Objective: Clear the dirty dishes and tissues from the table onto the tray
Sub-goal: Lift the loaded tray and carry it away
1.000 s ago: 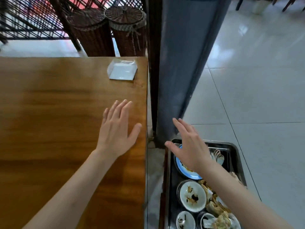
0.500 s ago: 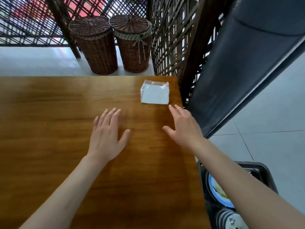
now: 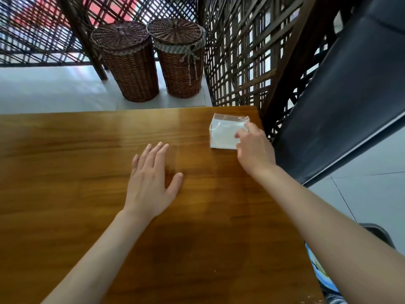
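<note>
While one clear plastic packet of white tissues (image 3: 225,134) is lying flat at the far right corner of the brown wooden table (image 3: 87,163), its long axis running front to back, the right hand (image 3: 255,150) is grasping its right edge with thumb and fingers. The left hand (image 3: 151,183) is hovering released, fingers straight. Two lidded brown wicker baskets (image 3: 129,62) are standing beyond; one dark tray (image 3: 381,232) is showing lower right.

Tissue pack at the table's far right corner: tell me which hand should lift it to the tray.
Right. The right hand already touches the tissue pack, and the tray lies on that side. The left hand lies flat mid-table.
</note>
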A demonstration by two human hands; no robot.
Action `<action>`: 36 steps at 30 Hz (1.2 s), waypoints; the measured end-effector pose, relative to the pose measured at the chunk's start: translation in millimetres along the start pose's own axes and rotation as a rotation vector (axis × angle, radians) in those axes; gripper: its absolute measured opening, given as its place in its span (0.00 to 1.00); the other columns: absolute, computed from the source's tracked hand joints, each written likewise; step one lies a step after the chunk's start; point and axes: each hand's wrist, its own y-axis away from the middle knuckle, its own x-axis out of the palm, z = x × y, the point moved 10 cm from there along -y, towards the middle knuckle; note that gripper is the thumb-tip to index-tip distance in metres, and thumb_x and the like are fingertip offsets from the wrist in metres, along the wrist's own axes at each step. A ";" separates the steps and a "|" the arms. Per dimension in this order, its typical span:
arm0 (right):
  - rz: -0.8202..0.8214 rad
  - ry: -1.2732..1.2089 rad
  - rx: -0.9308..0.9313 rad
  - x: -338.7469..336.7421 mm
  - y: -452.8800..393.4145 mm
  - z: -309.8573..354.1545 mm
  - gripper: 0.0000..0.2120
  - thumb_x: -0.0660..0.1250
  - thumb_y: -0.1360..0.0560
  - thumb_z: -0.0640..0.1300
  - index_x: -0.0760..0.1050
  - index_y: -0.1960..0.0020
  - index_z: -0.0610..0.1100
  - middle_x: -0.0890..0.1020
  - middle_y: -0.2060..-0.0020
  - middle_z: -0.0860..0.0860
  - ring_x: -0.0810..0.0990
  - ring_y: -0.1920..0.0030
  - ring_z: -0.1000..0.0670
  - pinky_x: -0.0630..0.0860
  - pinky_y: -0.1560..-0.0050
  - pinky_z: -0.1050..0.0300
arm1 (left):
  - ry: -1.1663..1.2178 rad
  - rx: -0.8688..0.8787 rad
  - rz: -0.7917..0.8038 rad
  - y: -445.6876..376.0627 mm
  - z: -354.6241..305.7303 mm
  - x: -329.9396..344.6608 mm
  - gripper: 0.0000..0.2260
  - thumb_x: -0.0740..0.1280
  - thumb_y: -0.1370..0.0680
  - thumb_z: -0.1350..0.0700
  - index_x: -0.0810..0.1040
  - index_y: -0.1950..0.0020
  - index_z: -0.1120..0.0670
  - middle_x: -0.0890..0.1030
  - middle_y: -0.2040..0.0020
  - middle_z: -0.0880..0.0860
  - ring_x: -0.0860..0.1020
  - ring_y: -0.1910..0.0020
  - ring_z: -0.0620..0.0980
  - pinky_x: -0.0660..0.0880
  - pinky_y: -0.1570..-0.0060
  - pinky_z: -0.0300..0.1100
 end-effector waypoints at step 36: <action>-0.203 -0.114 0.120 -106.5 198.4 -263.1 0.06 0.63 0.24 0.33 0.78 0.57 0.33 0.79 0.43 0.40 0.81 0.57 0.38 0.75 0.58 0.54 | 0.087 0.153 0.019 91.9 -297.2 76.6 0.28 0.61 0.23 0.44 0.60 0.25 0.53 0.62 0.25 0.52 0.55 0.25 0.53 0.46 0.28 0.50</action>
